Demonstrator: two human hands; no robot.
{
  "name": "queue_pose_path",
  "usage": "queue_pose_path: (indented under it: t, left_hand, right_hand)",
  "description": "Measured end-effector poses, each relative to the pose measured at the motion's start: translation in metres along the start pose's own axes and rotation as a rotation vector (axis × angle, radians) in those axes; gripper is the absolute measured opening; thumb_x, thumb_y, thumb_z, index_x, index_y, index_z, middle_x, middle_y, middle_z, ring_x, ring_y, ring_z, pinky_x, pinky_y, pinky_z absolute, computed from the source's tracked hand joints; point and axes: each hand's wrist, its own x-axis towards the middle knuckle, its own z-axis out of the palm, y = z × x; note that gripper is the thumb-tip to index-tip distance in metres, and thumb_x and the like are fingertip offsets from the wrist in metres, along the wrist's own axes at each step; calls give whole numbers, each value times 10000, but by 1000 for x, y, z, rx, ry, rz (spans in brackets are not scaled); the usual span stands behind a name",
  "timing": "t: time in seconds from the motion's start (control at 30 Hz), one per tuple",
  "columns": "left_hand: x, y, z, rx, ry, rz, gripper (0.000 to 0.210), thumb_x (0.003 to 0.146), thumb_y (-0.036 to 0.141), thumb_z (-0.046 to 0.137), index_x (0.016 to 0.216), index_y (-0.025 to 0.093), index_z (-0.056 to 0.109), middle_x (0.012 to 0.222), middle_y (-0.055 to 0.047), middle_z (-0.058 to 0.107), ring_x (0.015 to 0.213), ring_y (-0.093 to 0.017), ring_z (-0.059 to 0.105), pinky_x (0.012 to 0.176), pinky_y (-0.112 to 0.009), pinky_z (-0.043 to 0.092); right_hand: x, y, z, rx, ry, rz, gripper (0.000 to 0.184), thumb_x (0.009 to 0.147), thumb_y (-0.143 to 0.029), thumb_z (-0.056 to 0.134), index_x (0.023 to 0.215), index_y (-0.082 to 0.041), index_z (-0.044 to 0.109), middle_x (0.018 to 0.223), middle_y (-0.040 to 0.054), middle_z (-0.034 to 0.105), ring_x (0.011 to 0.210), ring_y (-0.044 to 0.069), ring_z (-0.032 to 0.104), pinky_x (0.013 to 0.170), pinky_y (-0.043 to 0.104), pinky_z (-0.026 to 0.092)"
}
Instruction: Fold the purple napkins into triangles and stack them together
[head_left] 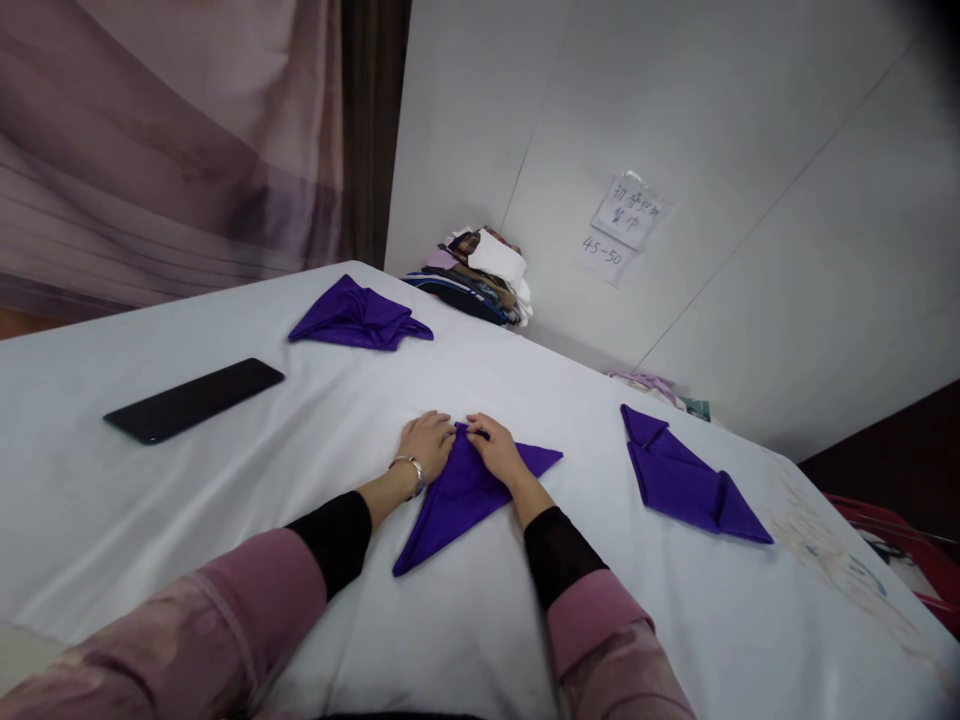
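A purple napkin [466, 487], folded into a pointed shape, lies in front of me on the white-covered table. At its far corner, my left hand [429, 445] has its fingers bent together on the left edge. My right hand [496, 450] pinches the same corner from the other side, thumb and fingers closed on the cloth. One point of the napkin reaches toward me and another sticks out to the right behind my right wrist. Farther right lies a second folded purple napkin [694, 480], and a third, more bunched purple napkin [356, 315] is at the far left.
A flat black phone-like slab [195, 400] lies on the left of the white tablecloth [315, 430]. Piled clothes [480, 275] stand beyond the far edge, against the wall. Paper signs [626, 210] hang on that wall. A pink curtain [172, 140] is at the left.
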Motion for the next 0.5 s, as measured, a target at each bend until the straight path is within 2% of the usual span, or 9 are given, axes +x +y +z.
queue_pose_path:
  t: [0.3,0.5]
  left_hand:
    - [-1,0,0,-15,3,7,286,836,243,430,1032,256,638,1274,-27,572,1267,-214,401,1063,-411,282]
    - [0,-2,3,-26,20,-3,264,821,249,462,1029,229,624,1276,-51,565,1264,-225,406,1065,-424,291]
  right_hand:
    - [-1,4,-1,1,-3,-28,150,802,-156,508,870,-214,629,1197,45,605,1219,152,460,1045,332,322]
    - [2,6,3,-35,3,-25,160,754,-109,562,856,-211,632,1164,51,619,1196,181,476,1042,369,327]
